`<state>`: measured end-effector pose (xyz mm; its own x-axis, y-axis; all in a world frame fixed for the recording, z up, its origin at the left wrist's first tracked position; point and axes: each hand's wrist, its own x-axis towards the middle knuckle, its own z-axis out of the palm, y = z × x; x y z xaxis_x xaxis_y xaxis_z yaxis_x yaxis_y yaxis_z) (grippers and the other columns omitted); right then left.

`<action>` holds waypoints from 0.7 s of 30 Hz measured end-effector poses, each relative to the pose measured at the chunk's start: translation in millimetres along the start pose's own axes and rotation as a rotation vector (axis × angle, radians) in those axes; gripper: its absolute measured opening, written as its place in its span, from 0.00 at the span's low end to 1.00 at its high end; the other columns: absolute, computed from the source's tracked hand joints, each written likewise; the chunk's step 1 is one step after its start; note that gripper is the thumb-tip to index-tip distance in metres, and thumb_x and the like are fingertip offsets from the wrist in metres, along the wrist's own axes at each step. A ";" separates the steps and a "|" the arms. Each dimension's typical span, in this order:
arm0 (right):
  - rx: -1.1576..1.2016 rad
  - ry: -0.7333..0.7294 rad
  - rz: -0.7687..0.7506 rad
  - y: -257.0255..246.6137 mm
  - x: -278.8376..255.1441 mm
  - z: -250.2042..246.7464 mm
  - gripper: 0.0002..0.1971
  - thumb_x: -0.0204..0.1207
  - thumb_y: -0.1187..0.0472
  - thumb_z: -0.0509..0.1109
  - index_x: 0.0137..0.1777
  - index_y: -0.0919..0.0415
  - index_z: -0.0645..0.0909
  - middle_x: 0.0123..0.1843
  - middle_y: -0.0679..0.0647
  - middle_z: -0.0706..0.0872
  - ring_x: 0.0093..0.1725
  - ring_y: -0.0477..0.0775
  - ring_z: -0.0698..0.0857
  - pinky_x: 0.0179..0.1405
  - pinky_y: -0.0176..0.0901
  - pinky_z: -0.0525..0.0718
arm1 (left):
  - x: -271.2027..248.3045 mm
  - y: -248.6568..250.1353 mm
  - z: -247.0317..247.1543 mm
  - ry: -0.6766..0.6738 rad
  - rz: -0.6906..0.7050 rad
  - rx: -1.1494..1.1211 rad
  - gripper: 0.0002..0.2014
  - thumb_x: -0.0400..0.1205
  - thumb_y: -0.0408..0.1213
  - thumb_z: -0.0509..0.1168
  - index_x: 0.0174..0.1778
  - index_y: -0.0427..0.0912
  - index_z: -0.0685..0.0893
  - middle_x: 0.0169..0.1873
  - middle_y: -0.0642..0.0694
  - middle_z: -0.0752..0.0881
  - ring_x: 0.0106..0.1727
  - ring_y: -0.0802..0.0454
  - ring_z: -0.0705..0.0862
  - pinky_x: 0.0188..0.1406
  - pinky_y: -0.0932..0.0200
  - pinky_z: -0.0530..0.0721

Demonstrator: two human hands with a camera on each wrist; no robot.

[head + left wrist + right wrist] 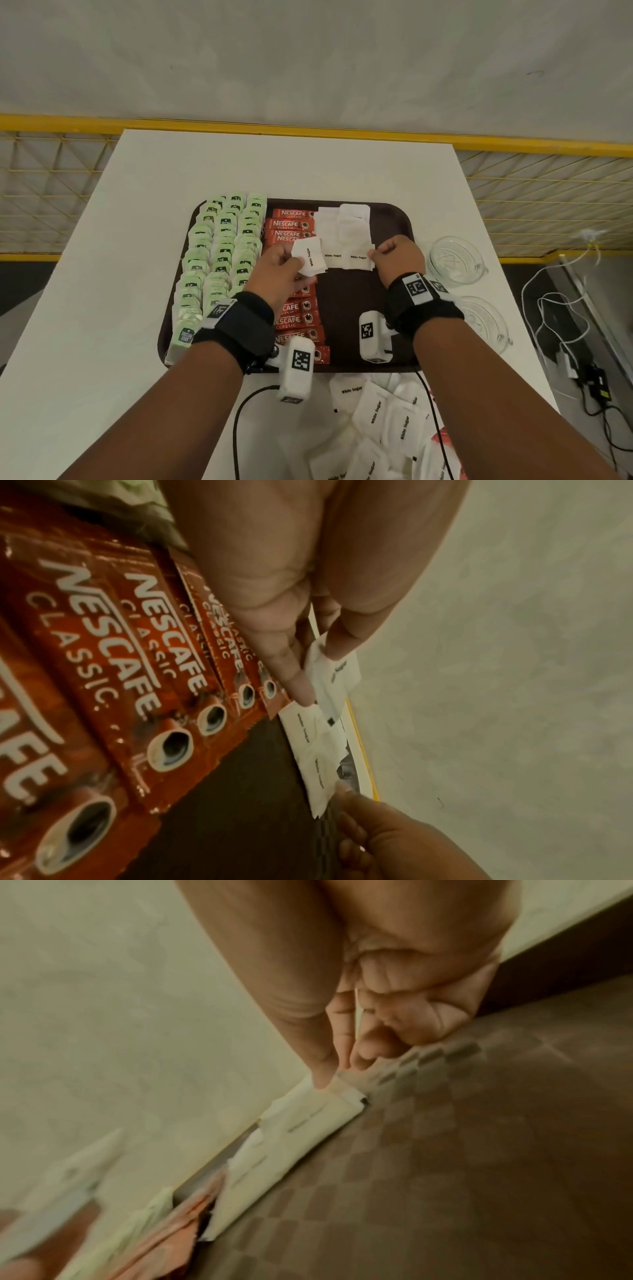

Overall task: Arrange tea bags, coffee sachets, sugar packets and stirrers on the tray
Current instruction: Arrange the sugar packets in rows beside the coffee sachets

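Note:
A dark brown tray [346,329] holds green tea bags [219,253] in columns at its left, red coffee sachets [293,224] in a column beside them, and white sugar packets [342,226] at the back right. My left hand [279,270] pinches one or two sugar packets [310,260] above the coffee column; the left wrist view shows them [334,669] between thumb and finger. My right hand [397,255] pinches the right edge of a sugar packet [359,260] lying on the tray, as the right wrist view shows [322,1112].
A loose heap of sugar packets [383,425] lies on the white table [102,308] in front of the tray. Two glass bowls [455,260] stand at the tray's right. Cables [555,308] hang off the table's right side. A yellow mesh fence [51,178] runs behind.

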<state>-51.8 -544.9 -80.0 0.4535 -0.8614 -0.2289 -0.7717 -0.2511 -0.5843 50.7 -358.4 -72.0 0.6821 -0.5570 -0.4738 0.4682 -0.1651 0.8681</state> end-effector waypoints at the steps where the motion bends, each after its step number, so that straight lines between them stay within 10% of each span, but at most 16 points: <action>1: 0.019 0.024 -0.032 -2.1 -3.8 -1.2 0.08 0.76 0.53 0.73 0.44 0.56 0.80 0.43 0.51 0.85 0.49 0.56 0.85 0.45 0.42 0.75 | -0.3 0.0 0.9 -0.002 0.011 0.002 0.10 0.85 0.26 0.61 0.62 0.33 0.78 0.61 0.39 0.84 0.61 0.43 0.85 0.44 0.61 0.89; 7: 0.283 -0.285 -0.254 -32.6 -44.8 -1.2 0.13 0.77 0.49 0.73 0.56 0.54 0.83 0.49 0.48 0.85 0.47 0.46 0.84 0.51 0.43 0.84 | -2.4 0.7 8.3 -0.034 0.076 0.057 0.09 0.83 0.26 0.65 0.59 0.37 0.80 0.47 0.42 0.87 0.50 0.48 0.88 0.48 0.55 0.90; 12: 0.006 -0.275 -0.421 -42.4 -45.5 -6.0 0.09 0.76 0.55 0.74 0.53 0.55 0.84 0.41 0.44 0.82 0.41 0.41 0.79 0.42 0.33 0.76 | -4.9 4.1 7.2 -0.088 0.193 0.356 0.08 0.83 0.33 0.69 0.57 0.43 0.85 0.49 0.46 0.90 0.50 0.48 0.90 0.45 0.54 0.91; 21: 0.267 -0.269 -0.033 -25.2 -38.1 -5.0 0.06 0.76 0.65 0.75 0.40 0.56 0.82 0.44 0.55 0.88 0.36 0.50 0.88 0.42 0.41 0.90 | -10.2 13.1 -8.4 -0.013 0.241 0.392 0.06 0.86 0.38 0.64 0.57 0.48 0.82 0.53 0.49 0.85 0.54 0.50 0.86 0.52 0.51 0.90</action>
<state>-51.9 -508.1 -52.7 0.6047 -0.6991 -0.3817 -0.6270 -0.1224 -0.7693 54.6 -348.1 -57.1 0.7369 -0.6273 -0.2519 0.0477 -0.3235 0.9450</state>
